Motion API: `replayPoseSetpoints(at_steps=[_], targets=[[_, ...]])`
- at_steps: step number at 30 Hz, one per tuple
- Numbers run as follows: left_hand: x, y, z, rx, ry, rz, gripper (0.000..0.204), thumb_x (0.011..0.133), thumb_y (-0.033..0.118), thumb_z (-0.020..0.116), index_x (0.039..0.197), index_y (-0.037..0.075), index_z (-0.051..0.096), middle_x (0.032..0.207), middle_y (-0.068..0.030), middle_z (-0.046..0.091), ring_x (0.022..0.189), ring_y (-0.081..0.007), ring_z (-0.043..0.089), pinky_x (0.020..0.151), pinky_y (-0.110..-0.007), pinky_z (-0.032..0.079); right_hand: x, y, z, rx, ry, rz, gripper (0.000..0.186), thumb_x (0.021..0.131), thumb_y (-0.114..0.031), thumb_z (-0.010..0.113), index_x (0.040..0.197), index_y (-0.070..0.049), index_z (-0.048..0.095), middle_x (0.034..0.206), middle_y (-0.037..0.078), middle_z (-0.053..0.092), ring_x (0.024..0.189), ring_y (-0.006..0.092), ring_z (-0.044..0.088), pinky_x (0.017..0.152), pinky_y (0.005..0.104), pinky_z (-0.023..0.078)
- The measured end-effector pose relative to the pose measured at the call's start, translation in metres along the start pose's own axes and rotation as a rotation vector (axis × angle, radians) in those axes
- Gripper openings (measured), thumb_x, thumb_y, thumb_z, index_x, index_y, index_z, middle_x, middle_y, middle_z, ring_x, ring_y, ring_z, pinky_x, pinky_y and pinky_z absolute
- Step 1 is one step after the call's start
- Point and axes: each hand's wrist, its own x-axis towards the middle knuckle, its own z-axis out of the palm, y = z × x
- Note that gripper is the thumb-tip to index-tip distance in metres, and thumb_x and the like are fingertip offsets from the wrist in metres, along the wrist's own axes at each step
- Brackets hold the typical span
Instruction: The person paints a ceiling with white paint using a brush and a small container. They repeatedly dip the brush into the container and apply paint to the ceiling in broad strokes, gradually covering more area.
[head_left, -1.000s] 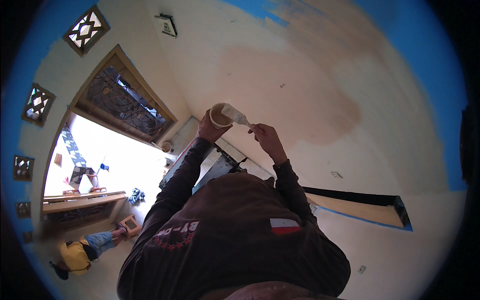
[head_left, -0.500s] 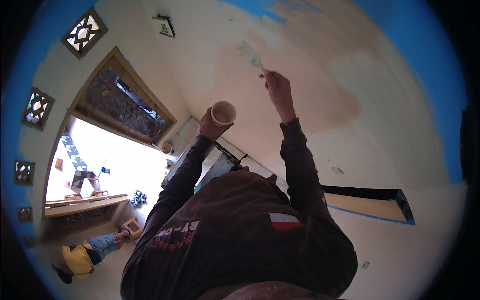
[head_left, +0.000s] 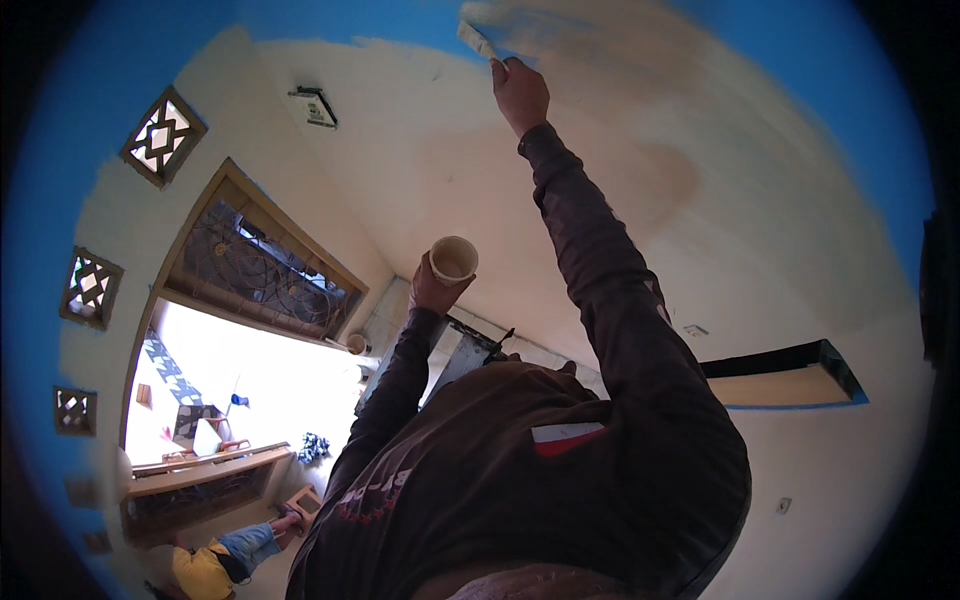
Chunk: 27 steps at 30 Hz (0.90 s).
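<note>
My right hand is raised high with its fingers closed round the handle of a paintbrush. The pale bristles are at the wall, by the border between cream paint and the blue band. Lower down and to the left, my left hand grips a white tub from its side. The tub's round mouth faces up toward me, and light-coloured paint seems to lie inside. Damp-looking beige patches spread over the wall between the two hands.
A doorway with a wooden frame opens to bright light at left. A person in a yellow shirt is at lower left, next to a wooden stool. A switch box hangs on the wall. A framed recess is at right.
My right hand has moved up and slightly left with the paintbrush, from the cream wall to the blue border. The tub in my left hand appears lower as the view shifted.
</note>
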Motion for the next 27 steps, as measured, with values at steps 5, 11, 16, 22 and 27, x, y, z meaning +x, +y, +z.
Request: replayPoseSetpoints(at_steps=[5, 11, 16, 22, 27], targets=[[0.002, -0.003, -0.002, 0.0, 0.006, -0.006, 0.084, 0.067, 0.038, 0.093, 0.13, 0.003, 0.049, 0.121, -0.0206, 0.066, 0.113, -0.0372, 0.065, 0.092, -0.047, 0.055, -0.019, 0.013, -0.023, -0.164, 0.049, 0.071, 0.032, 0.098, -0.039, 0.059, 0.09, -0.009, 0.067, 0.076, 0.017, 0.07, 0.073, 0.0395, 0.07, 0.065, 0.0513, 0.056], [-0.003, -0.011, 0.006, -0.009, 0.026, 0.039, 0.084, 0.067, 0.038, 0.093, 0.13, 0.004, 0.049, 0.12, -0.0207, 0.066, 0.112, -0.0375, 0.066, 0.091, -0.047, 0.055, -0.064, 0.062, -0.119, -0.325, 0.052, 0.205, 0.036, 0.099, -0.042, 0.058, 0.091, -0.009, 0.068, 0.077, 0.019, 0.071, 0.074, 0.0422, 0.069, 0.062, 0.053, 0.055], [0.0, -0.005, 0.005, 0.037, -0.025, -0.001, 0.085, 0.067, 0.04, 0.093, 0.131, 0.004, 0.05, 0.119, -0.0202, 0.067, 0.111, -0.038, 0.066, 0.092, -0.048, 0.055, -0.092, 0.071, -0.148, -0.182, 0.141, 0.153, 0.027, 0.098, -0.036, 0.062, 0.098, -0.01, 0.071, 0.077, 0.018, 0.071, 0.071, 0.0395, 0.069, 0.059, 0.049, 0.054], [0.001, -0.007, 0.004, 0.045, -0.039, -0.011, 0.086, 0.066, 0.039, 0.093, 0.131, 0.004, 0.05, 0.12, -0.0194, 0.067, 0.111, -0.0371, 0.066, 0.092, -0.048, 0.056, -0.063, 0.024, -0.077, 0.019, 0.125, -0.04, 0.029, 0.098, -0.038, 0.062, 0.093, -0.01, 0.069, 0.074, 0.018, 0.069, 0.069, 0.0406, 0.068, 0.059, 0.0503, 0.054], [0.003, 0.0, 0.0, 0.019, -0.045, -0.008, 0.084, 0.066, 0.037, 0.094, 0.129, 0.003, 0.05, 0.12, -0.0193, 0.066, 0.112, -0.0356, 0.066, 0.092, -0.046, 0.055, -0.018, -0.016, -0.012, -0.005, -0.009, -0.084, 0.031, 0.098, -0.037, 0.059, 0.087, -0.009, 0.066, 0.072, 0.017, 0.068, 0.071, 0.0375, 0.069, 0.064, 0.0501, 0.055]])
